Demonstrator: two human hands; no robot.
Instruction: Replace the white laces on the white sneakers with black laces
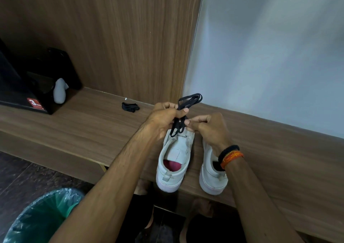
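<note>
Left hand: your left hand is curling round a bundled black lace, thumb pressing across the strands, just above the toe end of the left shoe.
Right hand: your right hand is pinching the same lace low down, at about 3 o'clock from the left hand, fingertips closing on the strands; the two hands are almost touching.
Lace: it is looping up past your left thumb toward 1 o'clock and hanging down in folded strands toward the shoe's tongue; you cannot tell whether any end is threaded through an eyelet.
Left shoe: it is sitting on the shelf with its heel toward you at 6 o'clock, heel jutting over the shelf edge, a red lining showing inside.
Right shoe: the right shoe is standing just beside the left one, at its 3 o'clock, heel also toward you; your right wrist is covering part of it.
Spare lace: a second black lace is lying bundled on the shelf at 10 o'clock from your hands, well apart from the shoes.
Wrist: a black band and an orange thread are circling your right wrist.
Box: a black box is resting at the far left of the shelf, at 9 o'clock.
Bin: a bin lined with a clear green bag is standing on the floor at 7 o'clock.
</note>
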